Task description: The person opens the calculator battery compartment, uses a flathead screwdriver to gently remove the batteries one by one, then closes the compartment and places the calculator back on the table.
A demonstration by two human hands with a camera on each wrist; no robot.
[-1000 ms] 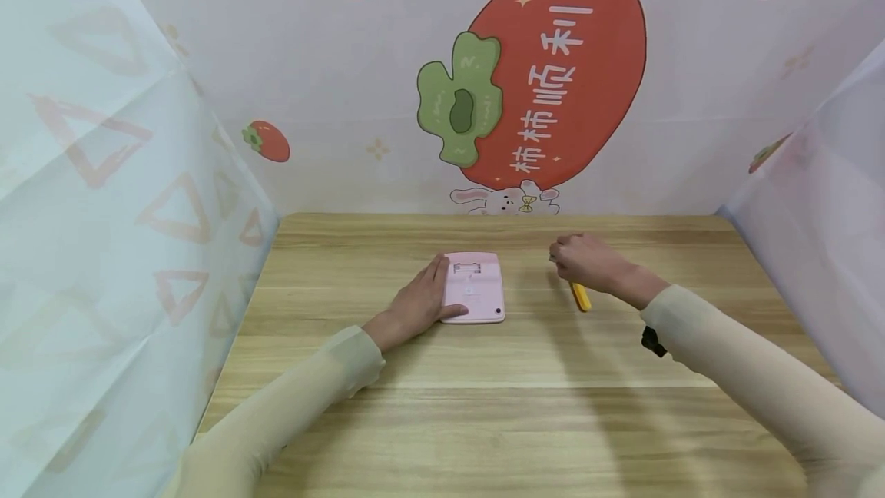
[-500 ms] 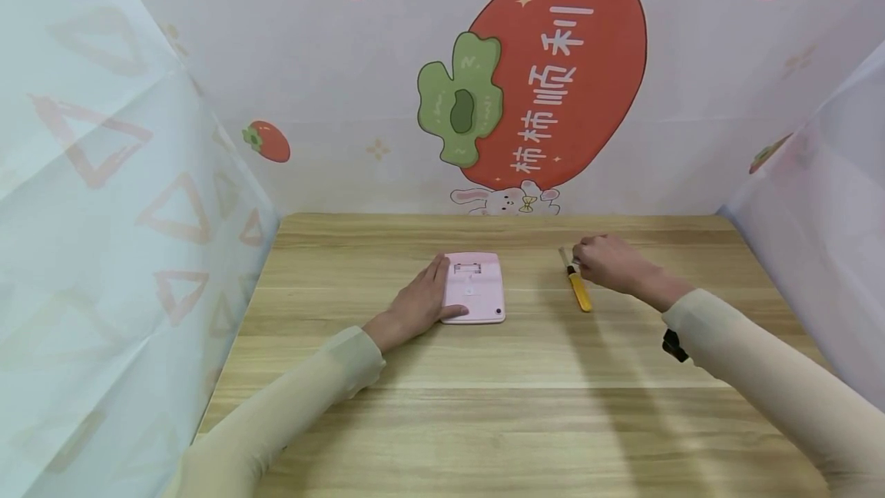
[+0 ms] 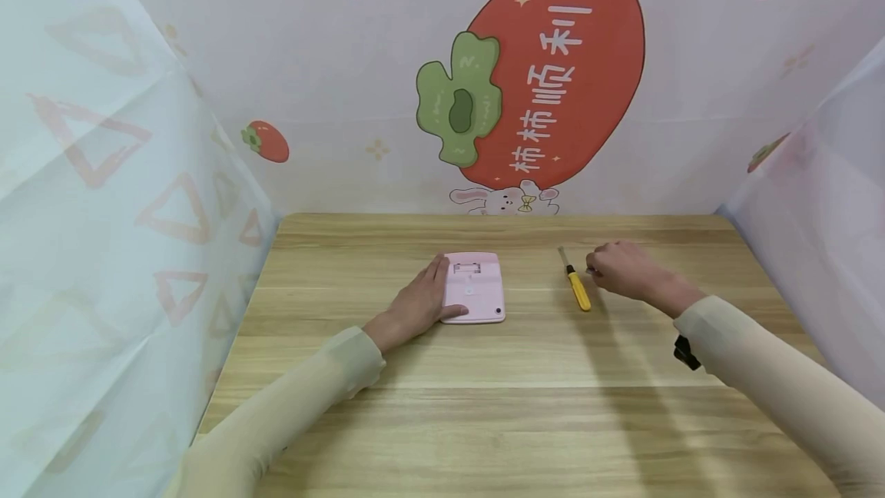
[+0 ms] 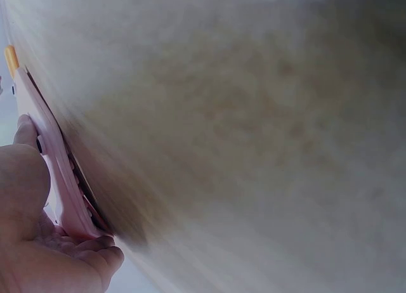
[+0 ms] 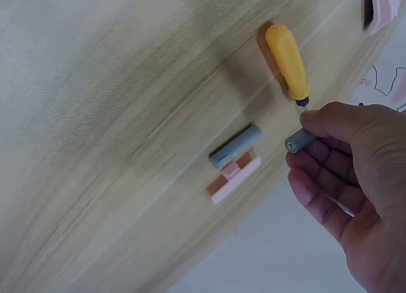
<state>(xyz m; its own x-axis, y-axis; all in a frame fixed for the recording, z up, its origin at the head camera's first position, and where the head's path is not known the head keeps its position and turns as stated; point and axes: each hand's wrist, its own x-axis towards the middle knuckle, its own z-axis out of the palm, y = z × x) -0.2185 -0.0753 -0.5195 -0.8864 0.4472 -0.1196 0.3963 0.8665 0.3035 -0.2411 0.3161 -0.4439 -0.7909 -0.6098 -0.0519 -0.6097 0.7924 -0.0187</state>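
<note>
A pink calculator (image 3: 484, 290) lies face down on the table, its battery slot (image 3: 467, 268) uncovered. My left hand (image 3: 418, 302) holds it by the left side, with the thumb on its back and the fingers at the far end; keys show along its underside in the left wrist view. Between thumb and fingers, my right hand (image 5: 361, 166) pinches a grey battery (image 5: 299, 141) just above the table. Beneath that hand lie a second grey battery (image 5: 235, 146) and a small pink battery cover (image 5: 236, 180), both hidden in the head view.
A screwdriver (image 3: 579, 292) with a yellow handle lies on the wooden table (image 3: 484, 421), between the calculator and my right hand. A printed white backdrop (image 3: 332, 98) rises at the table's far edge. White sheets (image 3: 104, 252) stand along both sides.
My right hand has moved right, away from the screwdriver, which is now fully uncovered in the head view. My left hand and the calculator have stayed in place.
</note>
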